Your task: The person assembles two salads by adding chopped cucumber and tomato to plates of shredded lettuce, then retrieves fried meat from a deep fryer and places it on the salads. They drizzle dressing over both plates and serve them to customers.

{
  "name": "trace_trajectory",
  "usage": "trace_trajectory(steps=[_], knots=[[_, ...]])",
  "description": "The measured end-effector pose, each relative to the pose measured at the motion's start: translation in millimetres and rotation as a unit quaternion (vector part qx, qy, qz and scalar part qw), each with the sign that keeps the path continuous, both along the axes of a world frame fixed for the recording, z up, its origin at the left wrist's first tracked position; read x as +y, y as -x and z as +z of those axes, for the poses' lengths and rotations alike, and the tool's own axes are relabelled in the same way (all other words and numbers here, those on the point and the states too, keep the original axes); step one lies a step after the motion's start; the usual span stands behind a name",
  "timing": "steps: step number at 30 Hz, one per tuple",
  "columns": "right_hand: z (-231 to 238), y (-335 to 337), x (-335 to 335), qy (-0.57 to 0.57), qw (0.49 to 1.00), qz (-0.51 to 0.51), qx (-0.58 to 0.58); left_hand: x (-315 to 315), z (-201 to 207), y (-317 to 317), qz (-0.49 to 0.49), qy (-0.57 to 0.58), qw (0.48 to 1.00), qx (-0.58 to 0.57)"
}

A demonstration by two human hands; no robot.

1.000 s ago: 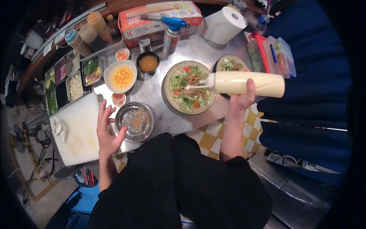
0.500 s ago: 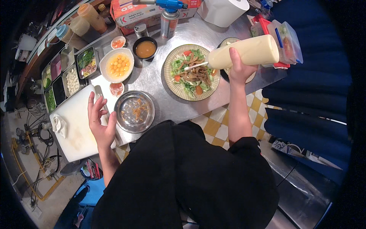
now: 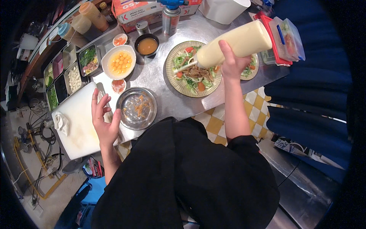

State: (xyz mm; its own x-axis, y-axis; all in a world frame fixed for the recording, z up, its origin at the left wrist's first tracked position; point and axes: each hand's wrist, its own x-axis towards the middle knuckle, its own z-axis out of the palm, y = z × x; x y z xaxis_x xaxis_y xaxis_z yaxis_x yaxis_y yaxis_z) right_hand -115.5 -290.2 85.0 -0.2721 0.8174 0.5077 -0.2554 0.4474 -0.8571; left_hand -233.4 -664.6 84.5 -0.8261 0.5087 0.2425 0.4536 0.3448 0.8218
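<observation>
My right hand point(image 3: 232, 65) is wrapped round a cream-coloured squeeze bottle point(image 3: 242, 42), tilted so its long thin nozzle points down to the left over a salad point(image 3: 198, 73). Strips of brown meat, green leaves and tomato pieces make up that salad, with pale streaks of sauce across it. It sits on a ribbed beige plate point(image 3: 172, 83). My left hand point(image 3: 105, 124) is raised beside the cutting board, fingers apart and holding nothing. Next to it stands a round metal bowl point(image 3: 151, 118) with orange-brown crumbs inside.
A white cutting board point(image 3: 78, 131) bears a crumpled cloth point(image 3: 61, 123). Behind are a bowl of egg yolks point(image 3: 121, 63), a dark sauce bowl point(image 3: 147, 45), a blow torch point(image 3: 170, 19) and ingredient trays point(image 3: 73, 79). A second salad plate point(image 3: 253, 72) and plastic boxes point(image 3: 291, 40) stand at the right.
My right hand has swung the bottle up and left, carrying the nozzle tip to the salad's left edge. More pale sauce shows on the salad. My left hand stays spread.
</observation>
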Motion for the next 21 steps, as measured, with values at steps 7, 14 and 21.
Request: trace_trajectory(steps=[7,14,21], knots=[[21,-29,17,-0.039,0.997,-0.055,-0.038,-7,-5,-2,0.01,0.003,1.0,-0.013],[12,-18,12,-0.096,0.995,-0.027,-0.021,2,6,1,-0.026,0.024,0.999,0.019],[21,-24,16,-0.063,0.997,-0.044,-0.013,-8,-2,5,-0.023,0.021,1.0,-0.005]])
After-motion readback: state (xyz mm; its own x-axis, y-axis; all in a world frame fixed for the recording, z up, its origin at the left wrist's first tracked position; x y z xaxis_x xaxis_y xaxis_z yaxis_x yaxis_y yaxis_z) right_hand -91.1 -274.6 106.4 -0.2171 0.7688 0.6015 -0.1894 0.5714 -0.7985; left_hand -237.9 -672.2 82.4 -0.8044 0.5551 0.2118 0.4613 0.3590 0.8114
